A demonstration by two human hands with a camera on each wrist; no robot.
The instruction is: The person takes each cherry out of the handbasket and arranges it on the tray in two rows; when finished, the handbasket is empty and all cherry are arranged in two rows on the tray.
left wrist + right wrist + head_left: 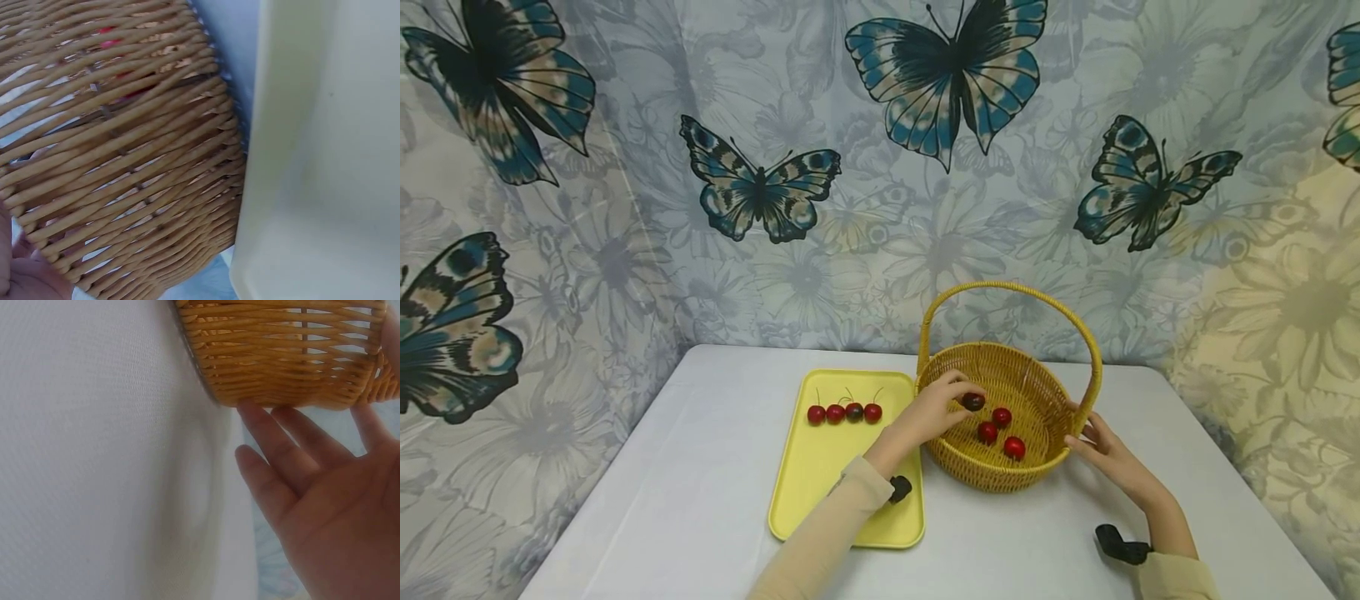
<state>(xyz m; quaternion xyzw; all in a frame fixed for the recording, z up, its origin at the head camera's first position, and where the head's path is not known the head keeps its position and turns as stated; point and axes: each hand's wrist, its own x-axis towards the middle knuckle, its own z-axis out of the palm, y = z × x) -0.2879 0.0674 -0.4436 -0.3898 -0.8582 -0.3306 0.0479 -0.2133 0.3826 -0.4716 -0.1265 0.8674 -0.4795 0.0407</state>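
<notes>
In the head view, my left hand [942, 406] reaches over the left rim of a yellow woven basket [973, 477]. Thumb and fingers pinch a dark red cherry [973, 402] inside the rim. Lower in the basket lie three red cherries, one of them a bright cherry [1014, 448]. My right hand [1108, 458] holds the basket's right side by the handle's foot, thumb at the rim. From the right wrist, several fingers [281, 450] extend against or beside the outer weave. The left wrist view shows mostly the basket's wall [137, 169], which partly hides the left hand [31, 269].
Left of the basket, close against it, lies a yellow tray [820, 475]. A row of stemmed cherries [835, 414] sits near its far end. The basket's tall arched handle [1000, 285] rises above the rim. A white table [700, 467] meets a butterfly-patterned backdrop [880, 275] behind.
</notes>
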